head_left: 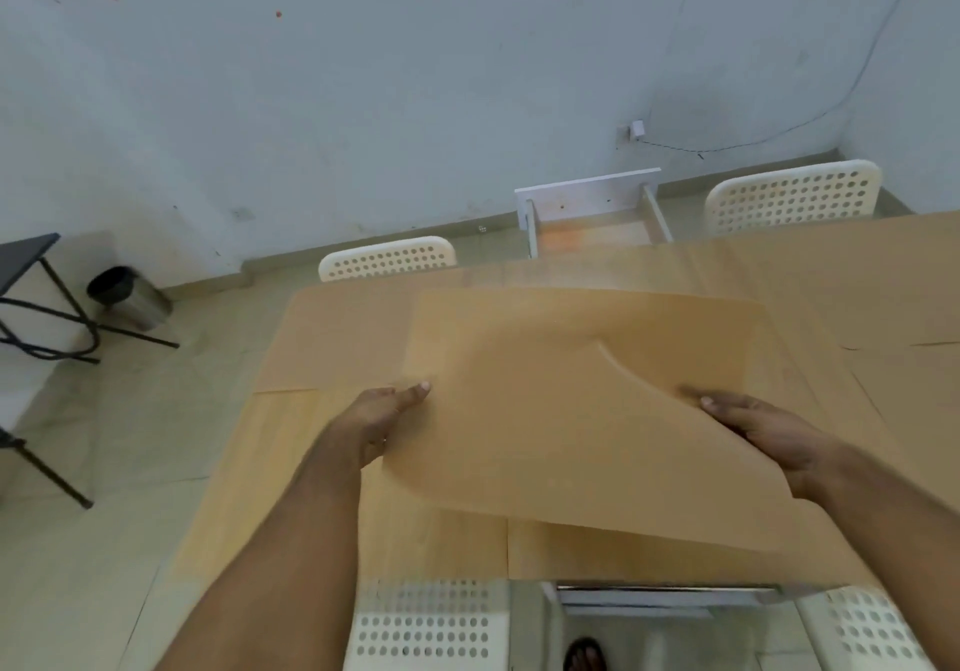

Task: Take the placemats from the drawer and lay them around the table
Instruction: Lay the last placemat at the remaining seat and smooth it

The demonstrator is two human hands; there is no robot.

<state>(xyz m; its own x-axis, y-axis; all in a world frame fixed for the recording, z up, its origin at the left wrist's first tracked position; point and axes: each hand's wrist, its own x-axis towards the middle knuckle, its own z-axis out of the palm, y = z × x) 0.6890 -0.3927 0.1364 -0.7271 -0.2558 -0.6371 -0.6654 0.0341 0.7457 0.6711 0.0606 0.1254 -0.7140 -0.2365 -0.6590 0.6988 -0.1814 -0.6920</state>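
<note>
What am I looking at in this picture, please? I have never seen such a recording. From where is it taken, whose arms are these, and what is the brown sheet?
There is no machine here: a person works with bare hands. The one picture comes from a camera worn on the person's head, looking forward and down, so the arms enter from the bottom edge. The left hand and the right hand each grip one side of a tan placemat, thumbs on top. It bends, and its near edge is raised above the wooden table. At the table's far side a white drawer is pulled open. White perforated chairs stand around the table.
</note>
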